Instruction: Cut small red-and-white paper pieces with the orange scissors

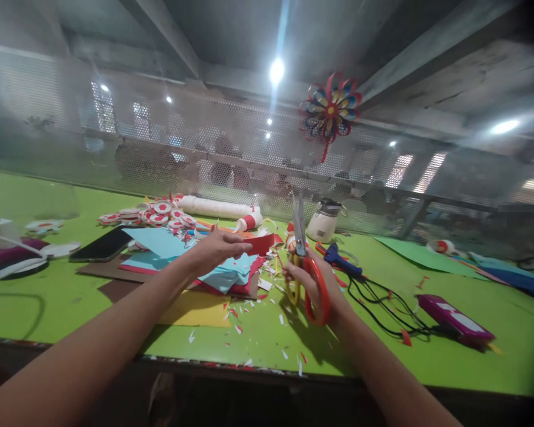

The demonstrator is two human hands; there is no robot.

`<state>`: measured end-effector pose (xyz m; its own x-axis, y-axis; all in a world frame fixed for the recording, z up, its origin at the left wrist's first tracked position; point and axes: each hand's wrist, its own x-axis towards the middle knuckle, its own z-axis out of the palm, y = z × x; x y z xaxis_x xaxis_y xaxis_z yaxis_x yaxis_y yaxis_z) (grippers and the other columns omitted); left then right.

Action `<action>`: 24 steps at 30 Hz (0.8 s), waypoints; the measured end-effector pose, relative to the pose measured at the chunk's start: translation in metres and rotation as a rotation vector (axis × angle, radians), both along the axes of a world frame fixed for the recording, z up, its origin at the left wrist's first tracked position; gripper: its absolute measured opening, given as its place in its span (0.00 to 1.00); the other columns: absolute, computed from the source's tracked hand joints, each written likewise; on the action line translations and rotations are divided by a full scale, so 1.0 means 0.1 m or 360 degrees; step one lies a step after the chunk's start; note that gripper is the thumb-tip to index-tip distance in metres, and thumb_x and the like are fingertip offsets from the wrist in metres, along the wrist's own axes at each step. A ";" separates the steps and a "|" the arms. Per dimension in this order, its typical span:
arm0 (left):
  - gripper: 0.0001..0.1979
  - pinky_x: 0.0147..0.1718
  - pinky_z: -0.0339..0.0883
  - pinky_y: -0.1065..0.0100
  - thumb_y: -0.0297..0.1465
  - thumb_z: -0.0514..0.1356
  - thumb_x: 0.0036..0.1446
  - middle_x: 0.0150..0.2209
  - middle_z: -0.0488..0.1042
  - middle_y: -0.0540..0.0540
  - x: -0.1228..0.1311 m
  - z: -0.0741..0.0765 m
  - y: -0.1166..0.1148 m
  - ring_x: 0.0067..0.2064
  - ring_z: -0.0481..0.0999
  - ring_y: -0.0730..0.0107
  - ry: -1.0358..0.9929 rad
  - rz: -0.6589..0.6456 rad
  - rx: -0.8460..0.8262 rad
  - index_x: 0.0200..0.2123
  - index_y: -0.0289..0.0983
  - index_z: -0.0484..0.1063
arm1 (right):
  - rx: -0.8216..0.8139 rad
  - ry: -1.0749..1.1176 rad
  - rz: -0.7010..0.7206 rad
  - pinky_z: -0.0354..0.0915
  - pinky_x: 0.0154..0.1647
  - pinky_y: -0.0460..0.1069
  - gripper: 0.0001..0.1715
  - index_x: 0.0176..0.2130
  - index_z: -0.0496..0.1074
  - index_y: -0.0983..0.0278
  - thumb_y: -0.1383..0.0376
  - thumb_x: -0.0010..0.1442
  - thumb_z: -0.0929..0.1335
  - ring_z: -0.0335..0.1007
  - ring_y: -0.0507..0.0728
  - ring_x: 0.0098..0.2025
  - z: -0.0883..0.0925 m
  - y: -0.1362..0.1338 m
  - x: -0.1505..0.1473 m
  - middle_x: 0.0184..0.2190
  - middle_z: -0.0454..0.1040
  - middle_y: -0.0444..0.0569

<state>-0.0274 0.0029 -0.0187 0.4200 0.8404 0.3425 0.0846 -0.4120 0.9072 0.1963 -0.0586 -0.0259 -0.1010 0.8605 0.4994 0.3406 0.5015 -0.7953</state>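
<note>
A small piece of red paper (262, 244) is pinched between the fingers of my left hand (220, 246), above a messy stack of sheets. Light blue paper (155, 240) lies on top of that stack, with red, brown and yellow paper (196, 308) showing beneath. My right hand (318, 281) grips scissors (299, 231) with orange and yellow handles, blades pointing up. The blades stand a little right of the red piece, apart from it. Red and white paper scraps (238, 329) are scattered on the green table (267, 347) below my hands.
Several red-and-white paper discs (160, 216) lie beside a white roll (218, 206) at the back. A white jug (324, 219), a blue glue gun (342, 261), cables and a purple box (456, 320) are on the right. A dark phone (100, 244) lies left. A mesh screen (249, 142) rises behind.
</note>
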 end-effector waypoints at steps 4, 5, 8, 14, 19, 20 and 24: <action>0.08 0.26 0.55 0.71 0.33 0.64 0.45 0.24 0.70 0.46 0.09 -0.08 -0.03 0.25 0.63 0.76 -0.0242 -0.0298 -0.0289 0.22 0.33 0.75 | 0.0025 0.0204 0.0164 0.68 0.37 0.51 0.17 0.46 0.61 0.61 0.60 0.57 0.64 0.71 0.56 0.36 0.05 -0.01 -0.11 0.36 0.71 0.48; 0.08 0.27 0.55 0.70 0.33 0.64 0.45 0.24 0.70 0.46 0.11 -0.09 -0.03 0.26 0.64 0.76 -0.0257 -0.0325 -0.0311 0.22 0.33 0.75 | 0.0037 0.0222 0.0175 0.68 0.37 0.51 0.17 0.46 0.62 0.61 0.60 0.57 0.65 0.71 0.55 0.36 0.06 -0.01 -0.13 0.35 0.71 0.48; 0.06 0.27 0.56 0.70 0.32 0.65 0.44 0.23 0.70 0.48 0.14 -0.10 -0.08 0.26 0.65 0.75 -0.0234 -0.0362 -0.0337 0.22 0.34 0.75 | 0.0094 0.0228 0.0132 0.66 0.33 0.49 0.18 0.46 0.63 0.61 0.61 0.55 0.67 0.67 0.53 0.31 0.12 -0.02 -0.17 0.31 0.69 0.45; 0.10 0.36 0.59 0.68 0.32 0.62 0.48 0.35 0.74 0.43 0.10 0.00 -0.14 0.36 0.70 0.69 -0.0298 -0.0578 -0.0361 0.35 0.35 0.75 | 0.0040 -0.0024 0.0255 0.64 0.31 0.48 0.21 0.44 0.68 0.61 0.67 0.49 0.70 0.66 0.53 0.30 0.35 0.07 -0.15 0.28 0.68 0.43; 0.09 0.29 0.58 0.69 0.29 0.62 0.47 0.29 0.72 0.45 0.05 -0.05 -0.02 0.29 0.67 0.74 -0.0237 -0.0543 -0.0231 0.35 0.33 0.75 | -0.0227 -0.0286 0.0623 0.67 0.35 0.50 0.25 0.43 0.72 0.63 0.72 0.42 0.72 0.70 0.56 0.33 0.36 0.19 -0.27 0.30 0.74 0.45; 0.08 0.29 0.58 0.69 0.28 0.62 0.47 0.27 0.72 0.46 0.05 -0.08 0.00 0.27 0.66 0.75 -0.0183 -0.0578 -0.0237 0.33 0.33 0.75 | -0.0267 -0.0305 0.0668 0.67 0.34 0.50 0.26 0.44 0.72 0.64 0.72 0.42 0.72 0.71 0.56 0.32 0.33 0.20 -0.31 0.28 0.74 0.45; 0.05 0.25 0.56 0.69 0.27 0.62 0.45 0.24 0.70 0.47 0.03 -0.10 0.01 0.26 0.66 0.74 -0.0078 -0.0675 -0.0248 0.28 0.33 0.75 | -0.0255 -0.0282 0.0593 0.66 0.31 0.49 0.25 0.43 0.72 0.64 0.68 0.41 0.73 0.70 0.55 0.30 0.21 0.22 -0.39 0.25 0.73 0.43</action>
